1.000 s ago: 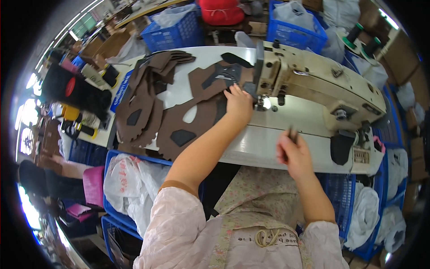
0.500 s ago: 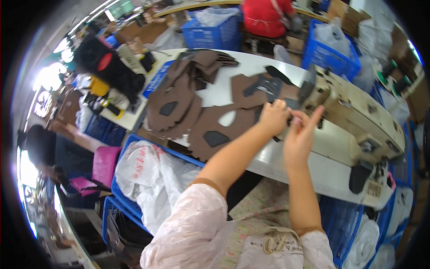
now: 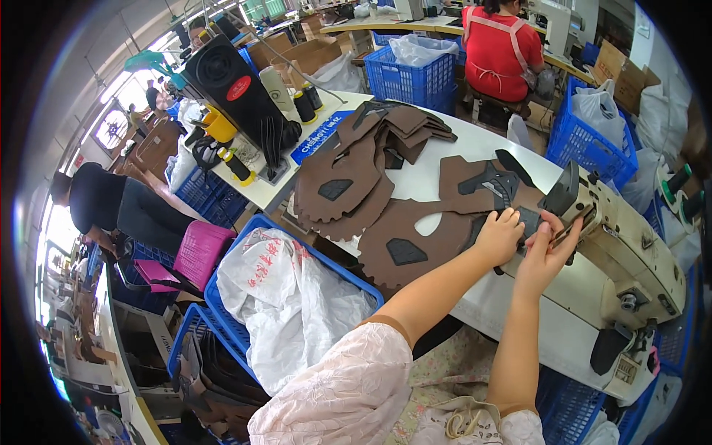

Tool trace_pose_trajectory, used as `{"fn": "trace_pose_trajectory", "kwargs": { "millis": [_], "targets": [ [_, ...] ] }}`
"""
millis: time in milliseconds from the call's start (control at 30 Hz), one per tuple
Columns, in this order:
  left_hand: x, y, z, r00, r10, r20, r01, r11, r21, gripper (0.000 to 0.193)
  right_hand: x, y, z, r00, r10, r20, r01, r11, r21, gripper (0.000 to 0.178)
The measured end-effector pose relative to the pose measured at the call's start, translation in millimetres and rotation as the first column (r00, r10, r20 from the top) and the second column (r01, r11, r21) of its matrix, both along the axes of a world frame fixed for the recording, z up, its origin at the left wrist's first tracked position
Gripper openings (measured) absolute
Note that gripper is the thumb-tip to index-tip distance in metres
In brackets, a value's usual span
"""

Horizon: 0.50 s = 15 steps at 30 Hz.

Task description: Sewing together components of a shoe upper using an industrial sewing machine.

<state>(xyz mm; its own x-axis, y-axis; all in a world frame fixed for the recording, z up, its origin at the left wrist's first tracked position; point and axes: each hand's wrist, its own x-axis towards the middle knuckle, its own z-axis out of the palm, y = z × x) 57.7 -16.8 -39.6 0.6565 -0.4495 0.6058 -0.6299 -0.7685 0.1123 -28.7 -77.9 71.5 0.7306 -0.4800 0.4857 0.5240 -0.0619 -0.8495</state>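
Observation:
Brown shoe-upper pieces (image 3: 415,215) with black patches lie spread on the white sewing table, their right end reaching the sewing machine (image 3: 623,245). My left hand (image 3: 500,239) is closed, its fingertips curled at a dark grey piece (image 3: 529,221) beside the machine head. Just right of it, my right hand (image 3: 545,259) is raised with thumb and fingers bent together around a slim dark thing too small to make out. The two hands nearly touch. A layered stack of brown pieces (image 3: 348,174) sits to the left.
A blue basket with a white sack (image 3: 274,297) stands against the table's near left edge. Thread cones (image 3: 302,106) and a black machine (image 3: 236,89) are at the far left. Blue crates (image 3: 411,74) stand behind the table; a person in red (image 3: 504,52) sits beyond.
The view has swung, so the table and hands sit further right and lower. My right fingers, earlier spread with the forefinger pointing up, are now bent closer together.

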Motion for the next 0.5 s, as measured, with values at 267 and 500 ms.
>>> {"fn": "trace_pose_trajectory", "kwargs": {
  "millis": [267, 500],
  "targets": [
    [-10.6, 1.6, 6.8, 0.994, 0.011, -0.112, -0.003, 0.997, 0.079, 0.044, -32.2, -46.9, -40.2, 0.989, -0.14, -0.047, 0.094, 0.843, -0.53, 0.011],
    [18.0, 22.0, 21.0, 0.978, 0.163, -0.129, -0.143, 0.978, 0.152, 0.023, -51.0, -55.5, -39.4, 0.986, 0.111, -0.122, -0.151, 0.909, -0.389, 0.041]
  ]
}}
